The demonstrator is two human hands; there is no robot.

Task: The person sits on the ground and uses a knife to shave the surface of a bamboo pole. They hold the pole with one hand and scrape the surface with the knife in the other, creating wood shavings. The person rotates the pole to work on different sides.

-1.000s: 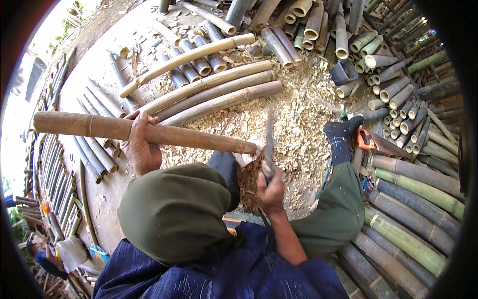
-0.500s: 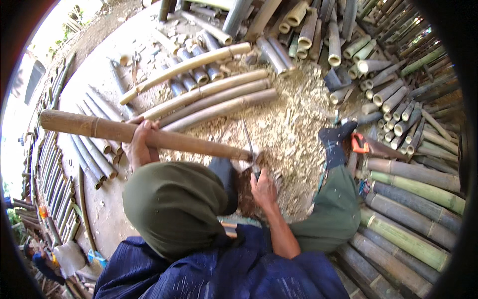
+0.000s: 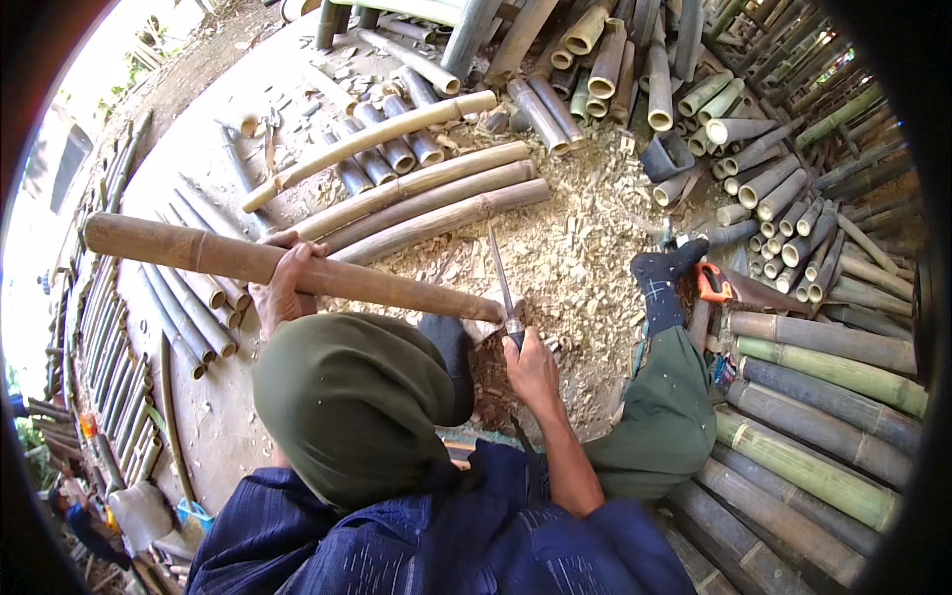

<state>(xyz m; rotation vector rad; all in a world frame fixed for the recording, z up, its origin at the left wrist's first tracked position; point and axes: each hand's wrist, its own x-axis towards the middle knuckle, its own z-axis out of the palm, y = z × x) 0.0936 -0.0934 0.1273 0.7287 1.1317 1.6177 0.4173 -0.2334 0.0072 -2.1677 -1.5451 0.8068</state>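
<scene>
A brown bamboo pole (image 3: 387, 284) slants across in front of me, its left end raised and its right end low near the wood chips. My left hand (image 3: 285, 285) is closed around it left of the middle, above my bent knee. A knife (image 3: 501, 268) with a long narrow blade and a dark handle is gripped in my right hand (image 3: 534, 366). Its blade points away from me, beside the pole's right end. That pale end seems to touch the blade near the handle, though the exact contact is hard to make out.
Chips (image 3: 585, 238) cover the ground between my feet. Beyond the pole lie several long bamboo poles (image 3: 436, 218). A saw (image 3: 714, 282) with an orange handle rests by my right foot, near a dark container (image 3: 666, 157). Thick bamboo lengths (image 3: 823, 431) line the right side.
My right hand has shifted slightly up and right, and the knife blade reaches a little farther away. The pole has moved only slightly to the right, still in my left hand.
</scene>
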